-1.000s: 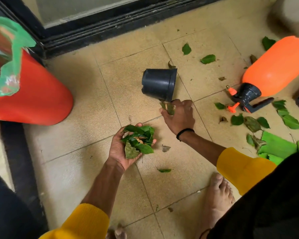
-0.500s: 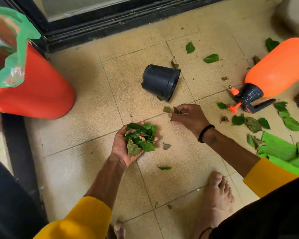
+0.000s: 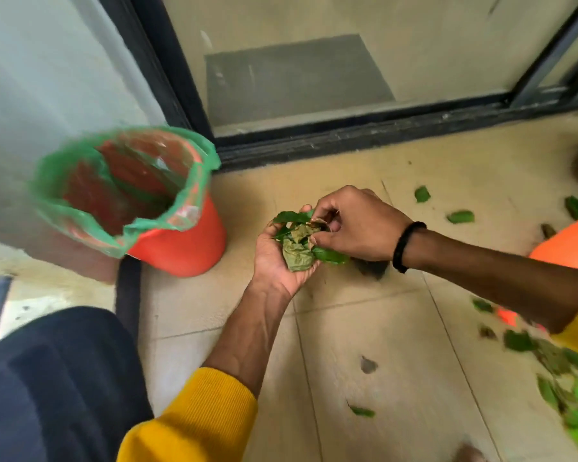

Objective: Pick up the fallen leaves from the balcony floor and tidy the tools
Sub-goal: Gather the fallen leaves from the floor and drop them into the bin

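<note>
A bunch of leaves (image 3: 299, 243), green ones mixed with a few dried brownish ones, is cupped in the left hand (image 3: 277, 261), palm up, its grip curled round the pile. The right hand (image 3: 354, 225) is laid over the top of the bunch, and its fingertips (image 3: 317, 241) are pinched onto the leaves; a black band is worn at that wrist. Both hands are held above the balcony floor (image 3: 381, 328), near its middle and just right of one red bucket (image 3: 181, 248).

The bucket is lined with one green bag (image 3: 194, 181), folded over the rim, and is stood close to the floor's far left corner, beside the dark door frame (image 3: 347, 135). Its inside is blurred, so any contents cannot be told.

Loose leaves are scattered on the tiles: three green ones and one dark one are seen toward the far right edge, the nearest of them (image 3: 422, 194) well apart from the hands. Two small pieces are seen on the near tiles, one grey (image 3: 367, 365) and one green (image 3: 361, 411). A blurred green heap (image 3: 568, 388) is spread along the near right edge; its leaves cannot be counted. One orange object (image 3: 571, 245) is cut off by the right edge. Two yellow sleeves (image 3: 194, 418) are seen.
</note>
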`<control>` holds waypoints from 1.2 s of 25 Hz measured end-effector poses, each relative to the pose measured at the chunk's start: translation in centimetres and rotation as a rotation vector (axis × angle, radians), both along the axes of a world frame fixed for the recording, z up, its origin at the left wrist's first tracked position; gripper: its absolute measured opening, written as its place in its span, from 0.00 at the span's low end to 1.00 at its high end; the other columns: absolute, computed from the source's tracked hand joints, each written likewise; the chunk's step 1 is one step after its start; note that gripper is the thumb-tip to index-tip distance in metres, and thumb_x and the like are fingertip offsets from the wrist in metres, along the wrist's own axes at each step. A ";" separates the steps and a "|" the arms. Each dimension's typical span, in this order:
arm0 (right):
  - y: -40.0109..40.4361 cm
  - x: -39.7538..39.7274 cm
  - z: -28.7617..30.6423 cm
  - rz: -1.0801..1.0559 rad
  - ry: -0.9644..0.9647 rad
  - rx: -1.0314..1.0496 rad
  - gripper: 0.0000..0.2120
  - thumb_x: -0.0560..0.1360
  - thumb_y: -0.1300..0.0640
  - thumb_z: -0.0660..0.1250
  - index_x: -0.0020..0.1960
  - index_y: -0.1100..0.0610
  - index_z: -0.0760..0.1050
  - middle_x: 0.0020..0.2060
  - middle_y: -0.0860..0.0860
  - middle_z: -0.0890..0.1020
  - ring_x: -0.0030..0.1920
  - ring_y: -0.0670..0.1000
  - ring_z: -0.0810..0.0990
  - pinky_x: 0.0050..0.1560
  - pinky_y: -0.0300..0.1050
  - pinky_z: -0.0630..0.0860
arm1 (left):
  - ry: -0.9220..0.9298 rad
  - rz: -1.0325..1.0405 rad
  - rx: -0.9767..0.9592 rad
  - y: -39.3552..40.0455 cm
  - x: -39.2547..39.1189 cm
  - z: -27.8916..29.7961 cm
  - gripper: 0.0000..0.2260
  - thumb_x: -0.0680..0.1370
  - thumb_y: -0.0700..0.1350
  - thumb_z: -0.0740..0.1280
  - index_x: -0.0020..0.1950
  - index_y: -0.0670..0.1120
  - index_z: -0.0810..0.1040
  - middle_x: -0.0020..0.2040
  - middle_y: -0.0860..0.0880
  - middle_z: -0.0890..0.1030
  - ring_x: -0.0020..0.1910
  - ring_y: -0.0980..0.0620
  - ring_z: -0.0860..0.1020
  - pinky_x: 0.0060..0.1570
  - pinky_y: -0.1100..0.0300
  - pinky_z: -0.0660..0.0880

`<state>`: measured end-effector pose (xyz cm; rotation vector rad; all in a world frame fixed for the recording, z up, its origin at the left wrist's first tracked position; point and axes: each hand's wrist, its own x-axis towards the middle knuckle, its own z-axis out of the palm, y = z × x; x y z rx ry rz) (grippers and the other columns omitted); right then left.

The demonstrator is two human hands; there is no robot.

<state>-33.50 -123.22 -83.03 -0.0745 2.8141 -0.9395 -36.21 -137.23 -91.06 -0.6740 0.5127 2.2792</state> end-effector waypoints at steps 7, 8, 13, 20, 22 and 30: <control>-8.0 -7.4 6.3 0.128 0.155 0.101 0.05 0.70 0.51 0.74 0.40 0.51 0.81 0.34 0.45 0.81 0.35 0.42 0.78 0.34 0.38 0.72 | 0.211 0.231 0.007 -6.8 -5.5 9.1 0.16 0.81 0.49 0.56 0.48 0.42 0.80 0.40 0.41 0.85 0.36 0.43 0.85 0.39 0.47 0.83; -9.1 -8.1 7.4 0.150 0.156 0.107 0.05 0.70 0.51 0.74 0.38 0.51 0.81 0.33 0.45 0.81 0.35 0.43 0.79 0.33 0.40 0.72 | 0.236 0.254 -0.006 -7.7 -6.0 10.2 0.15 0.81 0.49 0.56 0.48 0.43 0.80 0.40 0.42 0.85 0.36 0.43 0.85 0.40 0.48 0.82; -14.0 -12.6 12.5 0.208 0.122 0.111 0.05 0.72 0.54 0.72 0.41 0.55 0.83 0.29 0.44 0.82 0.30 0.42 0.78 0.26 0.34 0.72 | 0.212 0.382 -0.144 -11.5 -9.8 15.2 0.19 0.84 0.53 0.54 0.46 0.44 0.78 0.36 0.41 0.83 0.34 0.44 0.83 0.52 0.51 0.77; -20.1 -17.2 9.1 0.174 -0.043 -0.054 0.10 0.72 0.64 0.71 0.52 0.57 0.84 0.40 0.49 0.86 0.41 0.51 0.86 0.46 0.51 0.85 | 0.148 0.119 -0.750 -17.5 -12.8 16.6 0.23 0.83 0.53 0.53 0.42 0.40 0.79 0.36 0.42 0.83 0.38 0.43 0.81 0.52 0.47 0.76; -19.8 -17.6 7.6 0.119 -0.057 -0.103 0.12 0.73 0.67 0.69 0.53 0.55 0.84 0.45 0.52 0.86 0.44 0.53 0.86 0.45 0.48 0.85 | 0.188 -0.081 -1.032 -18.6 -12.7 16.5 0.18 0.83 0.52 0.56 0.46 0.42 0.79 0.43 0.42 0.82 0.49 0.41 0.79 0.62 0.43 0.70; -9.4 -19.2 -1.2 -0.487 0.163 -0.361 0.13 0.71 0.68 0.67 0.36 0.51 0.80 0.36 0.48 0.84 0.39 0.51 0.86 0.44 0.54 0.85 | 0.942 -0.422 -1.839 -17.0 -12.4 13.6 0.15 0.82 0.52 0.61 0.58 0.46 0.83 0.52 0.46 0.84 0.42 0.51 0.79 0.41 0.63 0.71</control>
